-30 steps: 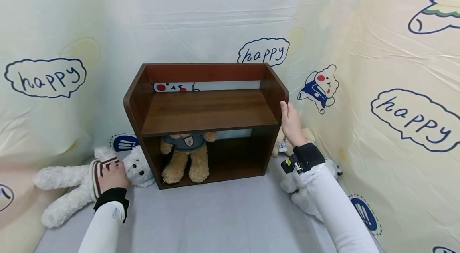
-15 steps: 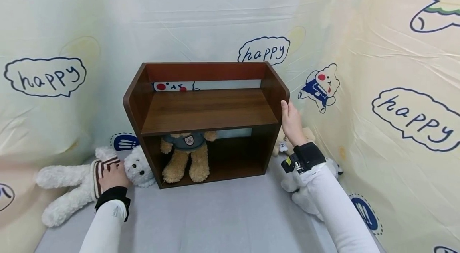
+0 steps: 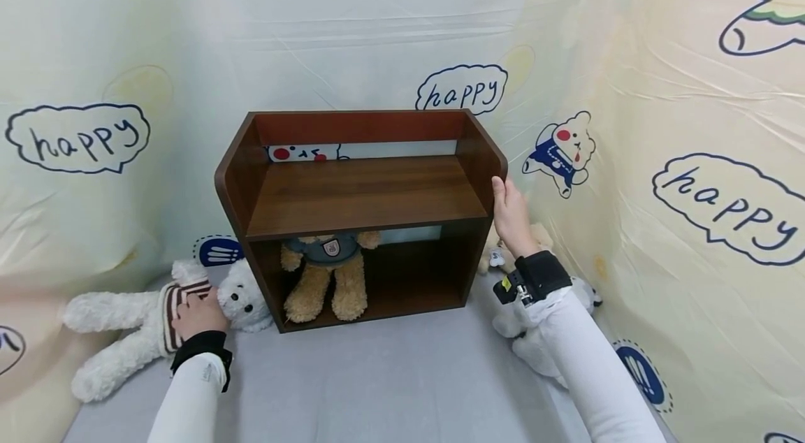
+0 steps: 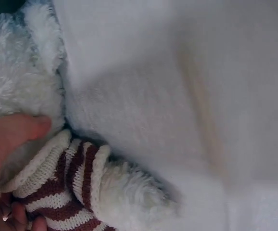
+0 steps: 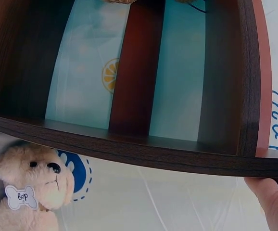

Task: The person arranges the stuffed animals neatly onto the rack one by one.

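A white teddy bear [image 3: 116, 314] in a brown-and-cream striped sweater [image 4: 62, 192] lies on its back, its head beside the lower left corner of a dark brown wooden shelf [image 3: 371, 195]. My left hand [image 3: 201, 314] grips its upper body; in the left wrist view the thumb lies at the neck and the fingers curl under the sweater. My right hand [image 3: 512, 219] rests along the shelf's right side panel, fingers extended, thumb near the front edge. Inside the lower compartment, at left, sits a tan teddy bear [image 3: 330, 254] in a blue-grey shirt, its head hidden by the upper board.
Right of the shelf, a cream plush dog [image 5: 38, 173] wears a bone-shaped tag. A white-and-grey plush toy [image 3: 534, 352] lies partly hidden under my right forearm. Grey cloth [image 3: 352, 387] covers the table, and a printed curtain [image 3: 339, 24] stands behind and at both sides.
My left hand has shifted slightly right and down on the white teddy bear, whose head and sweater have moved a little rightward. The right hand and the shelf stay practically the same.
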Demonstrator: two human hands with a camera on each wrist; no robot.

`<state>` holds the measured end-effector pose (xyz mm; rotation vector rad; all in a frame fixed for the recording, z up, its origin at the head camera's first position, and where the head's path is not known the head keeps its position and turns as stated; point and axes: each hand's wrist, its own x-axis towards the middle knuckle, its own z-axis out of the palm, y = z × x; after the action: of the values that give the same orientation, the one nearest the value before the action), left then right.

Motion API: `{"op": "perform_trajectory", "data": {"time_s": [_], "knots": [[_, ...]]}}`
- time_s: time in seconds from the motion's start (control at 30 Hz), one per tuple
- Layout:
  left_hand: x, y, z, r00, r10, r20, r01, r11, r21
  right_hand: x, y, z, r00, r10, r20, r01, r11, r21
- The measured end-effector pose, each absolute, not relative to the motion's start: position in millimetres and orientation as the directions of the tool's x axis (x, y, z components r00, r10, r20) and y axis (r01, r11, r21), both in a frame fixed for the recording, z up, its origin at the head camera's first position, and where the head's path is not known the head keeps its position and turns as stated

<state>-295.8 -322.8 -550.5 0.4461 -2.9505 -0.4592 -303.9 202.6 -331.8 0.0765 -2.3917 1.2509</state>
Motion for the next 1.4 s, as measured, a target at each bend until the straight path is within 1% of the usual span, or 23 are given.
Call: {"op": "perform_trajectory", "data": {"time_s": [0.13, 0.33, 0.53, 0.67, 0.73, 0.83, 1.0, 1.1, 1.2, 1.4], "knots": [[-291.1, -322.7, -547.3, -0.951, -0.290, 0.103, -0.249, 0.922, 0.297, -303.6, 202.7, -331.5, -0.900, 0.149, 0.410, -0.250, 0.593, -0.765], [-284.8, -327.5, -542.7, -0.955, -0.216, 0.202, -0.156, 0.948, 0.279, -304.0, 203.2, -332.1, -0.897, 0.158, 0.412, -0.243, 0.602, -0.761], [-287.4, -339.6, -548.9, -0.934, -0.186, 0.304, -0.100, 0.956, 0.277, -305.0, 203.4, -333.3, -0.898, 0.158, 0.411, -0.242, 0.604, -0.760], [-286.8, -344.7, -547.4, -0.917, -0.149, 0.369, -0.031, 0.951, 0.307, -304.3, 203.4, -333.5, -0.901, 0.166, 0.402, -0.233, 0.598, -0.767], [-285.0, -345.1, -543.8, -0.917, -0.131, 0.378, -0.005, 0.949, 0.316, -304.0, 203.1, -333.2, -0.899, 0.167, 0.405, -0.232, 0.603, -0.763], [-282.2, -344.2, -536.7, -0.927, -0.112, 0.358, 0.016, 0.942, 0.336, -304.1, 202.8, -332.9, -0.894, 0.168, 0.415, -0.236, 0.611, -0.756], [-282.4, -346.5, -529.7, -0.948, -0.103, 0.302, 0.011, 0.935, 0.354, -303.8, 202.7, -332.6, -0.898, 0.168, 0.406, -0.228, 0.611, -0.758], [-283.3, -347.6, -527.2, -0.949, -0.112, 0.295, 0.000, 0.936, 0.353, -303.7, 202.5, -332.5, -0.897, 0.171, 0.407, -0.227, 0.611, -0.759], [-283.6, -348.4, -524.8, -0.939, -0.123, 0.321, -0.002, 0.936, 0.352, -303.9, 202.1, -332.4, -0.894, 0.171, 0.413, -0.231, 0.613, -0.755], [-280.6, -347.8, -516.4, -0.902, -0.138, 0.409, 0.035, 0.922, 0.386, -303.8, 201.6, -332.3, -0.897, 0.172, 0.408, -0.230, 0.607, -0.761]]}}
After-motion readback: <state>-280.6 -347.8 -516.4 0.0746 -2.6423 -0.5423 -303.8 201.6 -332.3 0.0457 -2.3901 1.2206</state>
